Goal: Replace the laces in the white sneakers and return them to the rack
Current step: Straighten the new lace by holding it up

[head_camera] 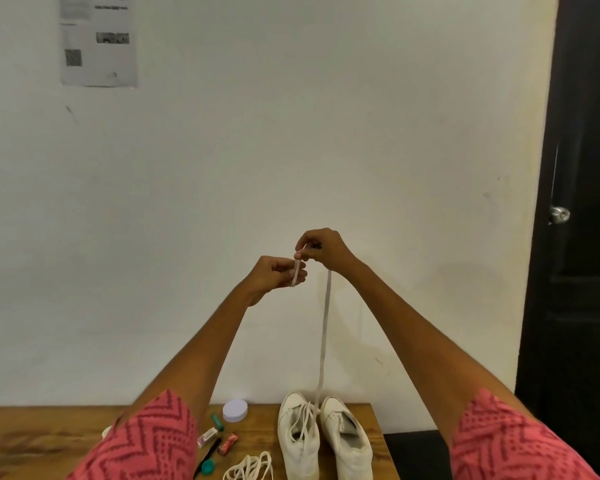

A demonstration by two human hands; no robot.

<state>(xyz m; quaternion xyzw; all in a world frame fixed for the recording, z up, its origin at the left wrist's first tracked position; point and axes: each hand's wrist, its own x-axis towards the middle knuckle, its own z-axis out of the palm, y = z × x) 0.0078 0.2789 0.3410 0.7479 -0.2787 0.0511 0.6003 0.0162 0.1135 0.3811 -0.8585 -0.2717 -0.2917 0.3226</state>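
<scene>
Both hands pinch one white lace, the left hand and right hand raised together before the wall. Nearest, a loose lace bundle lies on the wooden table beside two white sneakers. The held lace rises from the left sneaker, apparently threaded through its eyelets. A white lid sits farther back.

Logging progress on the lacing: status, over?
Both hands raised: left hand and right hand pinch lace, drawn up taut from left sneaker. Right sneaker unlaced. Nothing blocking.
</scene>
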